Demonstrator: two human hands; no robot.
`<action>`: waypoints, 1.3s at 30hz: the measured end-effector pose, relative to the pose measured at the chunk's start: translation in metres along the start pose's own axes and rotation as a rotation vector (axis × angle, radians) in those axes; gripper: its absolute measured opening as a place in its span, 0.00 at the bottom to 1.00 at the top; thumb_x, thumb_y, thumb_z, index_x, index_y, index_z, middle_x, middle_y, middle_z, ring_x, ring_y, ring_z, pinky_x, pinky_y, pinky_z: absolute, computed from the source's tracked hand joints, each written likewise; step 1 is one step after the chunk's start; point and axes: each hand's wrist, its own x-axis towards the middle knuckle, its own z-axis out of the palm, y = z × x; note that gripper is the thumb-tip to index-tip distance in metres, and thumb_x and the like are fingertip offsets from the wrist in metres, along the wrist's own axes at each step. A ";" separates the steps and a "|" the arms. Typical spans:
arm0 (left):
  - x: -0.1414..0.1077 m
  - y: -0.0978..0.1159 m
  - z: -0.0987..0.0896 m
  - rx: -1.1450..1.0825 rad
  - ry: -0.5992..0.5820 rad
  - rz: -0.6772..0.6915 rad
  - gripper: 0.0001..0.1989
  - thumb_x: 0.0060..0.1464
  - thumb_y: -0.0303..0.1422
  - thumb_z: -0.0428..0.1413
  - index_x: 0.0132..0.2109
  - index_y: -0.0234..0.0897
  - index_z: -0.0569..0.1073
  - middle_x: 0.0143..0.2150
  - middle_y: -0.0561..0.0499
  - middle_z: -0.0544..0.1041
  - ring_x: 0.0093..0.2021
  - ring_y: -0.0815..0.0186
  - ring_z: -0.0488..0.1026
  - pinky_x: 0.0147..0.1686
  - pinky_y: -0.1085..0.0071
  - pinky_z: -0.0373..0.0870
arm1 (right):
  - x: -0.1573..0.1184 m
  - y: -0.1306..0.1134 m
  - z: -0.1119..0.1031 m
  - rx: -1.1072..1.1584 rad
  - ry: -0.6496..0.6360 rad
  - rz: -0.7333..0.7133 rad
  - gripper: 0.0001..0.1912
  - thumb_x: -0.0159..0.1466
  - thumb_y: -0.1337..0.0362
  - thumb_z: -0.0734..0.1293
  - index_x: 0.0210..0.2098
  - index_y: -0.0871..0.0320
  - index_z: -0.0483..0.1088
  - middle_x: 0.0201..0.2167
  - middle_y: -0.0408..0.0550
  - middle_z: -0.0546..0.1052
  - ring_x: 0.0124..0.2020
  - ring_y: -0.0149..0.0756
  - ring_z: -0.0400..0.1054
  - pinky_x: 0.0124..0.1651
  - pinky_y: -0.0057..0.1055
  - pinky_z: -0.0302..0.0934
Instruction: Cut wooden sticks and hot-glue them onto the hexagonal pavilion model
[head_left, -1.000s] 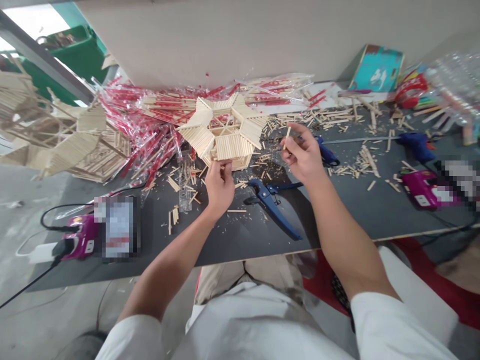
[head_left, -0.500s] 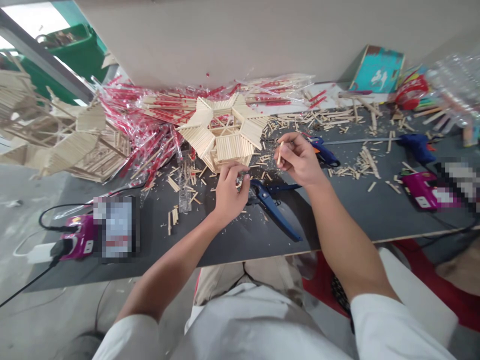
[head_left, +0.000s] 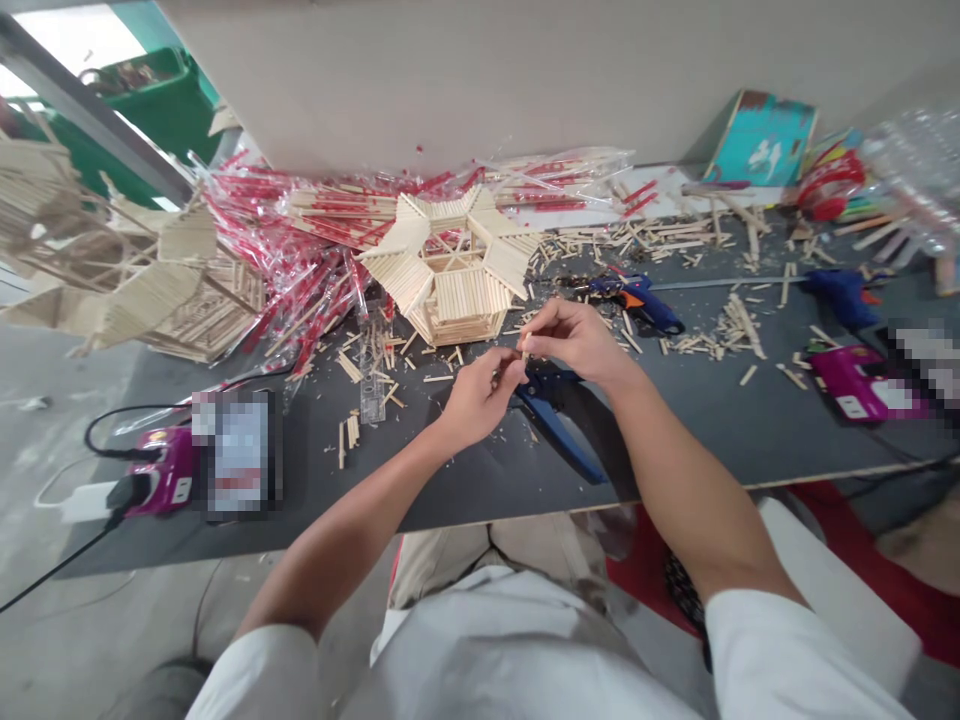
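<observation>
**Light wooden model (head_left: 466, 291) and small stick (head_left: 526, 345): a gentle hold advised**

On the dark table (head_left: 690, 430), the star-shaped model is set beyond the hands, touched by neither. Since it is built of thin sticks around an open centre, it is judged to be light and stiff, but easily cracked at its flared panels; it would best be held by the lower frame, from both sides. Nearer the front edge, a blue cutter (head_left: 559, 435) is partly covered by the hands. The small stick is pinched between thumb and forefinger of the right hand (head_left: 585, 340), in front of the model. The left hand (head_left: 484, 395) is held close, fingers curled; whether the stick's lower end is gripped there cannot be told. The stick is expected to be almost weightless and snappable, best held lightly near its middle.
</observation>
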 end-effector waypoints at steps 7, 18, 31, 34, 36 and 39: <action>0.003 -0.006 0.001 -0.156 -0.001 -0.082 0.15 0.70 0.46 0.56 0.43 0.37 0.74 0.34 0.48 0.83 0.34 0.66 0.78 0.35 0.71 0.71 | 0.000 0.004 0.002 -0.058 -0.014 0.018 0.17 0.54 0.53 0.84 0.34 0.55 0.81 0.28 0.44 0.82 0.26 0.32 0.73 0.29 0.30 0.67; 0.005 -0.011 0.001 -0.286 -0.022 -0.112 0.18 0.71 0.47 0.55 0.48 0.35 0.73 0.36 0.46 0.84 0.24 0.72 0.70 0.27 0.73 0.69 | 0.000 0.006 0.000 -0.153 -0.044 -0.001 0.16 0.53 0.54 0.84 0.37 0.52 0.83 0.30 0.44 0.84 0.31 0.37 0.76 0.36 0.34 0.70; 0.009 -0.006 -0.008 -0.338 -0.007 -0.155 0.17 0.67 0.45 0.59 0.49 0.34 0.77 0.37 0.45 0.85 0.22 0.72 0.72 0.23 0.73 0.70 | -0.005 -0.005 -0.007 -0.574 0.001 -0.111 0.15 0.69 0.49 0.73 0.38 0.54 0.81 0.32 0.47 0.83 0.29 0.38 0.73 0.33 0.36 0.65; 0.008 -0.006 -0.006 -0.328 -0.028 -0.143 0.17 0.67 0.45 0.59 0.48 0.34 0.77 0.37 0.44 0.85 0.22 0.73 0.71 0.23 0.74 0.70 | -0.005 -0.004 -0.010 -0.551 0.007 -0.110 0.16 0.73 0.48 0.68 0.41 0.54 0.79 0.32 0.47 0.83 0.26 0.38 0.74 0.32 0.37 0.67; 0.007 -0.007 -0.005 -0.327 -0.039 -0.140 0.17 0.67 0.45 0.59 0.48 0.34 0.77 0.37 0.44 0.85 0.22 0.73 0.71 0.23 0.74 0.71 | -0.005 -0.003 -0.012 -0.536 -0.004 -0.106 0.18 0.74 0.47 0.66 0.43 0.54 0.78 0.32 0.48 0.83 0.26 0.38 0.74 0.32 0.37 0.67; 0.007 -0.007 -0.005 -0.337 -0.050 -0.157 0.18 0.67 0.47 0.59 0.49 0.34 0.76 0.38 0.44 0.85 0.22 0.73 0.72 0.22 0.75 0.71 | -0.003 0.000 -0.012 -0.639 0.084 -0.165 0.18 0.70 0.46 0.72 0.35 0.54 0.78 0.30 0.48 0.83 0.26 0.38 0.73 0.32 0.37 0.64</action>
